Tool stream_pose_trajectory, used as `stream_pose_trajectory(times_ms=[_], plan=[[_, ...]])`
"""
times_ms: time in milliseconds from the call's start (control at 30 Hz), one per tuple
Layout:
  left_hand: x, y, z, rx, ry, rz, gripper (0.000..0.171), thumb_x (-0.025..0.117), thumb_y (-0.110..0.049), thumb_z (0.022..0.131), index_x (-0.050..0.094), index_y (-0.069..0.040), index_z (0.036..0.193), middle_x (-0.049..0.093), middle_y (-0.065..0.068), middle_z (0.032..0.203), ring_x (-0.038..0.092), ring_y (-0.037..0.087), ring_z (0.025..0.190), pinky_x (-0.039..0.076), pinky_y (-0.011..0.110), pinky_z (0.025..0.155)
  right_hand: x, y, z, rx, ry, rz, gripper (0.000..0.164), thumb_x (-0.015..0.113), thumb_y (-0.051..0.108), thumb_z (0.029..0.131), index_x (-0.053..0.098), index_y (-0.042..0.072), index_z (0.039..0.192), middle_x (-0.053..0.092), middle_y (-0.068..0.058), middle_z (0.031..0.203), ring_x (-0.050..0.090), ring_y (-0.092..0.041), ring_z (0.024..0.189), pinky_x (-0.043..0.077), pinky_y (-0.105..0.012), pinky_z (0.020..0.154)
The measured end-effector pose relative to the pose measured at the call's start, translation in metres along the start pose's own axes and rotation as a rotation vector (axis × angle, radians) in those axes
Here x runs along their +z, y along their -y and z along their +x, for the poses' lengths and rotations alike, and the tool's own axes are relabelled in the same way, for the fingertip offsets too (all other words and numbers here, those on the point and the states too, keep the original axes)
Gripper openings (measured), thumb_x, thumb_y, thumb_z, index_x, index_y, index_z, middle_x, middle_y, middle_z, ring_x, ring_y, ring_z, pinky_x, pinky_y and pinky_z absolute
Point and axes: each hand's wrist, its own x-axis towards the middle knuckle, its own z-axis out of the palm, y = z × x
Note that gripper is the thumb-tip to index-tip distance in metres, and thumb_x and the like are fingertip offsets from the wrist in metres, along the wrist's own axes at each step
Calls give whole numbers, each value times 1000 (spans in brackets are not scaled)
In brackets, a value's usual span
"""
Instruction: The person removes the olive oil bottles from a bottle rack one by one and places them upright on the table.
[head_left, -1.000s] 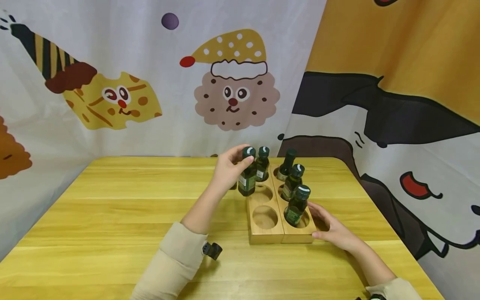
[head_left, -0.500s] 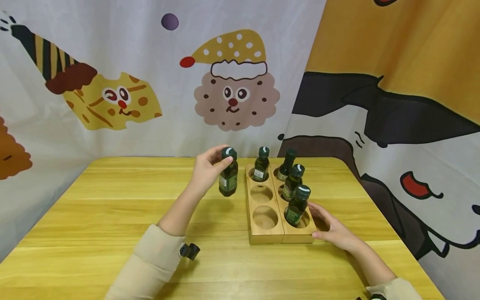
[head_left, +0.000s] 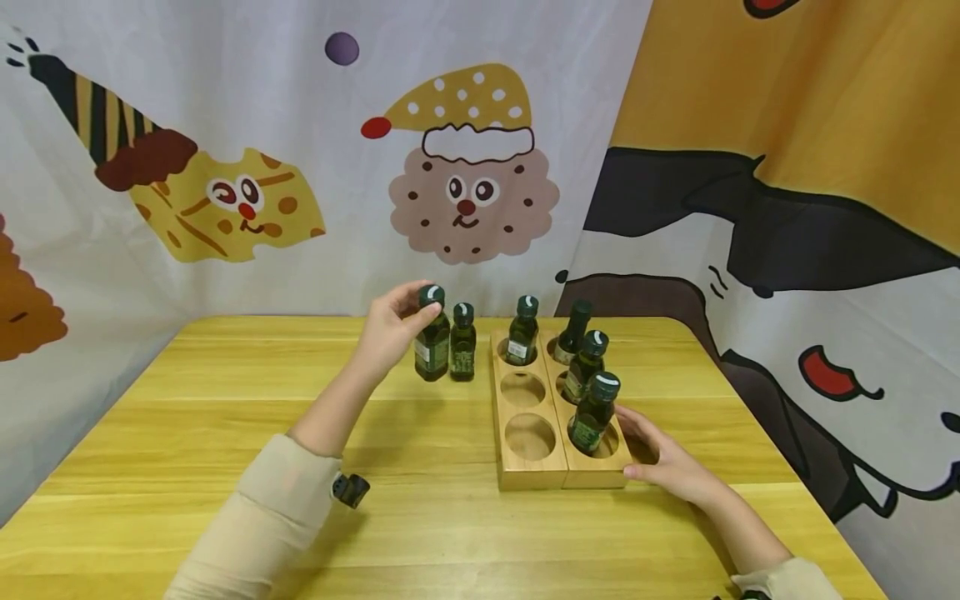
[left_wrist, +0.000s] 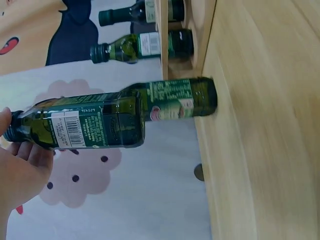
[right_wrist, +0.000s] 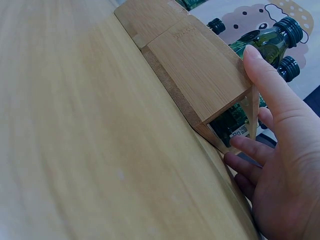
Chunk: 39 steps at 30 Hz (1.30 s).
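My left hand (head_left: 388, 332) pinches a green glass bottle (head_left: 432, 348) by its dark cap and neck. In the left wrist view the base of this bottle is clear of the tabletop. Just right of it a second, slimmer bottle (head_left: 463, 354) stands upright on the table. A two-row wooden bottle rack (head_left: 532, 479) has one bottle (head_left: 522, 333) at the back of its left row, with two bare holes in front. Several bottles (head_left: 592, 412) lean or stand in the right row. At the rack's near right corner my right hand (head_left: 667, 458) holds on, thumb by the front edge and fingers along the side.
The wooden table (head_left: 225, 433) runs back to a printed curtain (head_left: 300, 275) with cartoon figures. A small black camera (head_left: 350, 490) is worn on the left sleeve.
My left hand has carried its bottle leftward from over the rack, past the slimmer bottle, which now shows beside it. The right hand and the rack have stayed put.
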Motion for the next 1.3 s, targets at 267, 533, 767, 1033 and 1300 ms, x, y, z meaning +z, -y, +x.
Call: stream_pose_trajectory(times_ms=[267, 533, 767, 1033, 1300], plan=[[-10, 8, 10, -34, -37, -11, 38, 66, -14, 92, 59, -3, 127, 63, 13, 105, 59, 20, 94, 50, 32, 82, 0, -1, 0, -9, -6, -2, 81, 70, 5, 85, 25, 13, 152, 38, -26, 142, 39, -3, 124, 32, -18, 99], [-14, 17, 20, -33, -41, 16, 40, 66, -19, 92, 58, -4, 129, 62, 12, 109, 58, 21, 98, 49, 35, 87, 0, -1, 0, -4, -10, 1, 80, 70, 4, 85, 26, 14, 152, 39, -25, 143, 39, -4, 125, 31, -18, 99], [-15, 22, 25, -35, -50, 13, 39, 66, -18, 93, 58, -3, 128, 62, 12, 107, 58, 21, 97, 49, 35, 85, 0, -2, 0, 0, -7, -3, 80, 69, 4, 86, 25, 13, 152, 38, -26, 143, 38, -1, 124, 32, -19, 100], [-13, 42, 24, -51, -43, 13, 39, 66, -17, 92, 59, -3, 128, 63, 13, 108, 59, 21, 97, 50, 34, 85, 0, -1, 0, 0, -6, -1, 80, 69, 5, 86, 26, 14, 152, 38, -25, 143, 39, -1, 124, 32, -18, 100], [-8, 56, 21, -66, -43, 1, 39, 66, -14, 92, 58, -1, 128, 63, 15, 109, 60, 23, 98, 50, 35, 85, 0, -2, 0, -3, -7, -5, 80, 70, 6, 86, 26, 15, 152, 39, -24, 143, 39, -2, 124, 31, -17, 99]])
